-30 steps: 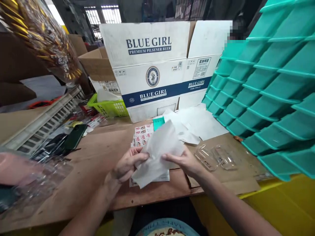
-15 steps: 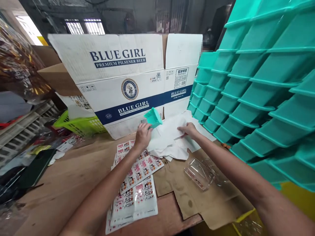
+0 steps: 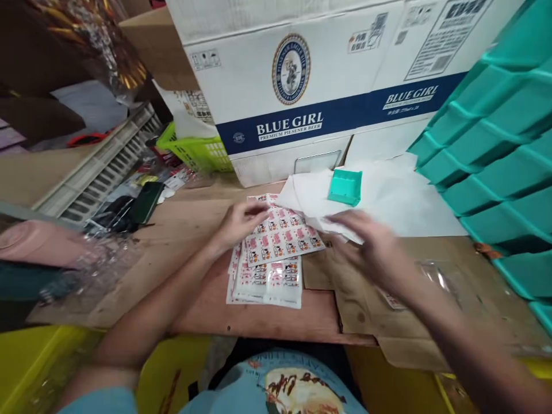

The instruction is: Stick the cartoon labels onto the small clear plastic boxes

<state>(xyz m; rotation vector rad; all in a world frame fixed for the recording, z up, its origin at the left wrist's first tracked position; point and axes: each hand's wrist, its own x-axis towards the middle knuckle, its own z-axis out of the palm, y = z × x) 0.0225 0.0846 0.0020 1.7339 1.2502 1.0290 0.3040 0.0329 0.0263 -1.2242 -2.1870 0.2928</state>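
Observation:
A small teal plastic box (image 3: 345, 187) lies on white paper sheets (image 3: 399, 195) in front of the beer carton. My left hand (image 3: 241, 223) is over the left edge of the printed sticker sheets (image 3: 282, 238), its fingers loosely bent and apart, with nothing visible in them. My right hand (image 3: 371, 233) hovers near the front edge of the white paper, blurred by motion. Its fingers reach left with the thumb apart, and no held thing shows. The sticker sheets carry pink lettering and cartoon cats, stacked unevenly. Behind my right forearm, a clear plastic case (image 3: 435, 276) is partly hidden.
A white and blue beer carton (image 3: 336, 112) stands at the back. Stacked teal boxes (image 3: 495, 155) rise on the right. At the left are a lime-green basket (image 3: 204, 154), a dark phone-like slab (image 3: 148, 201) and a pink roll (image 3: 34, 241). Yellow bins (image 3: 43, 356) stand below the table edge.
The teal box has left my left hand and lies on the white paper. My left hand has moved to the sticker sheets. My right hand has released the paper. The view has tilted down.

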